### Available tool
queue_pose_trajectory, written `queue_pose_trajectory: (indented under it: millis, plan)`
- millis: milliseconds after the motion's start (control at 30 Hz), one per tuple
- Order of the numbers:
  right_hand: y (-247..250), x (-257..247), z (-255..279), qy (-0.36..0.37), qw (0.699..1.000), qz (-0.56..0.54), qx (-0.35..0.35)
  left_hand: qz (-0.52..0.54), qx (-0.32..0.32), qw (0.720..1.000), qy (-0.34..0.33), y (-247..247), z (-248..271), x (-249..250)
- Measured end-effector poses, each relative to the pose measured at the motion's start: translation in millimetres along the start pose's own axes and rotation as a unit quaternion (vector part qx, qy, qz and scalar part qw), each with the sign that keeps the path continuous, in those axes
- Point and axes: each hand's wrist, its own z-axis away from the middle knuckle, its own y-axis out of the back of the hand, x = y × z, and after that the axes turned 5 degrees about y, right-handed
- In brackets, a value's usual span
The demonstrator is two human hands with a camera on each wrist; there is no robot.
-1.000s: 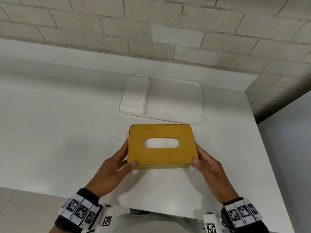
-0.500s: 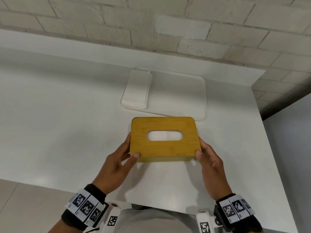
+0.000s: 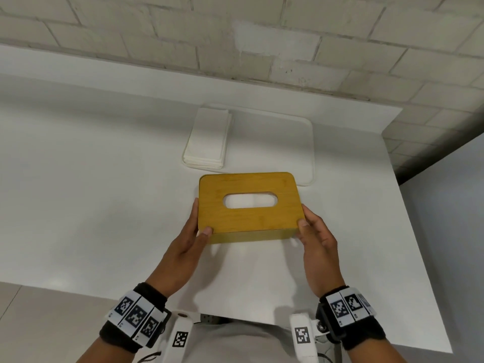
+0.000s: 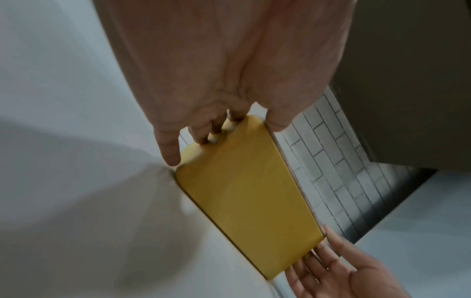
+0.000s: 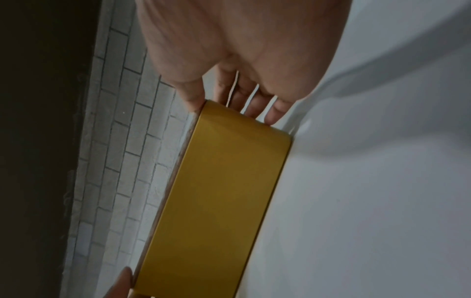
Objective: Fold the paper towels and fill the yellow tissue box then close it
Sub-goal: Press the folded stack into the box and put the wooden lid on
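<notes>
The yellow tissue box sits on the white counter near its front edge, with its wooden lid on and level. Through the oval slot in the lid something white shows, though whether it is paper cannot be made out. The left hand grasps the box at its left end, thumb on the lid's near left corner and fingers along the side wall; the left wrist view shows those fingers curled against the end of the box. The right hand grasps the right end the same way, thumb on the near right corner, and in the right wrist view its fingers lie against the box's end wall. Behind the box lies a white tray, its near edge just beyond the lid. A stack of folded paper towels rests on the tray's left side, apart from the box.
</notes>
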Motion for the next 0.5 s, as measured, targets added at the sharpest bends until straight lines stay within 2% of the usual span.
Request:
queue_pose_trajectory:
  millis: [100, 200, 500]
  plan:
    - [8, -1, -4, -0.037, 0.997, -0.053, -0.044, 0.005, -0.014, 1.000, 0.011, 4, -2, 2]
    - [10, -1, -7, -0.051, 0.995, -0.051, -0.075, 0.010, -0.002, 1.000, 0.004, 4, -8, 1]
    - [10, 1, -17, -0.096, 0.989, -0.092, -0.064, -0.037, 0.048, 0.998, -0.034, -1, -19, -9]
